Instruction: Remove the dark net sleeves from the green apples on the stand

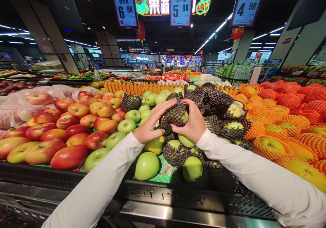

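Note:
Between my two hands is a green apple (173, 116) wrapped in a black foam net, with some green skin showing at its right side. My left hand (152, 122) cups it from the left, fingers reaching over the top. From the right, my right hand (193, 123) grips it with thumb below and index finger above. Under and around the hands lie more netted green apples (175, 153). Bare green apples (147, 166) lie on the green mat to the left and in front.
Red-yellow apples (68, 122) are piled at the left. Oranges in orange foam nets (272, 145) fill the right side. A black display edge (163, 190) runs along the front, and a yellow slatted divider (127, 86) stands behind the fruit. Price signs (181, 7) hang overhead.

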Available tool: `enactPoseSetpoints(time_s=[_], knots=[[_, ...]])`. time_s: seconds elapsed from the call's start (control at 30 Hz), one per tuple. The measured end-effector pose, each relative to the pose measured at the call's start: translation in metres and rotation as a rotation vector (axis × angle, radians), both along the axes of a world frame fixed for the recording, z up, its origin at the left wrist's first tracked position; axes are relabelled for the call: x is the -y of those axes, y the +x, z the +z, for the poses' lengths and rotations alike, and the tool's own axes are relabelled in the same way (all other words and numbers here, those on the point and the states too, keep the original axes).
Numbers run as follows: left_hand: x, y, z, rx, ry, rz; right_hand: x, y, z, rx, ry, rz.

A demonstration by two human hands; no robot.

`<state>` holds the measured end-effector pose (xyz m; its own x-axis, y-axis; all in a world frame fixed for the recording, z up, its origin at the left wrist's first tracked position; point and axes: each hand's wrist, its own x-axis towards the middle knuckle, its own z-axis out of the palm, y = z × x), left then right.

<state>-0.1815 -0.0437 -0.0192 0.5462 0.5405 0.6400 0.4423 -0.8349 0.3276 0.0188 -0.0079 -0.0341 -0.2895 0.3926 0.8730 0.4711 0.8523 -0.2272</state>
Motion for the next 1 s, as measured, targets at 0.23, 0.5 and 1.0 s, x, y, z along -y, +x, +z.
enactPoseSetpoints(time_s=[0.23, 0.5, 1.0], knots=[[-0.003, 0.001, -0.001, -0.152, 0.171, 0.095, -0.001, 0.000, 0.001, 0.107, 0.072, 0.101], [-0.003, 0.004, -0.004, -0.289, 0.222, 0.321, -0.001, 0.001, -0.001, 0.173, -0.072, 0.200], [-0.028, -0.003, -0.025, 0.046, -0.212, 0.679, 0.009, 0.003, 0.005, 0.038, -0.005, 0.152]])
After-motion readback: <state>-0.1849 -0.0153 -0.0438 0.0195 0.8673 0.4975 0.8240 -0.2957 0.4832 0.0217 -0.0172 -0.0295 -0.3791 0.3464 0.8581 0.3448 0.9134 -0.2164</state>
